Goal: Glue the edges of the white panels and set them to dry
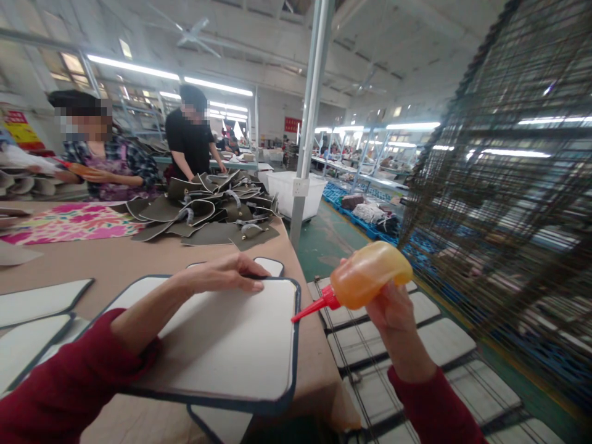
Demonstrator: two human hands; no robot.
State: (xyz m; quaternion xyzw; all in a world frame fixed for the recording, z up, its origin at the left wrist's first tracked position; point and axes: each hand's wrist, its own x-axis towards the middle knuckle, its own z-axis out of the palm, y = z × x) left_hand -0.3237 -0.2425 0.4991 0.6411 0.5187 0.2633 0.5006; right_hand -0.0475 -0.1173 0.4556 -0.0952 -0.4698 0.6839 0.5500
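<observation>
My right hand (393,305) is wrapped round a glue bottle (370,274) with amber contents, tipped sideways. Its red nozzle (311,306) points left and meets the right edge of a white panel (235,345) with dark blue edging. Across the panel's far edge lies my left hand (231,271), thumb on the white face and fingers going over the rim, so it grips the panel. The panel is held above the brown table and juts out past its near edge. Another white piece (269,266) with dark edging shows just beyond my left fingers.
More edged panels (37,302) lie at the left of the table (185,254). A heap of dark pieces (217,206) and pink flowered fabric (74,222) sit farther back. Panels on wire racks (444,345) stand at the lower right. Two co-workers (189,139) are across the table.
</observation>
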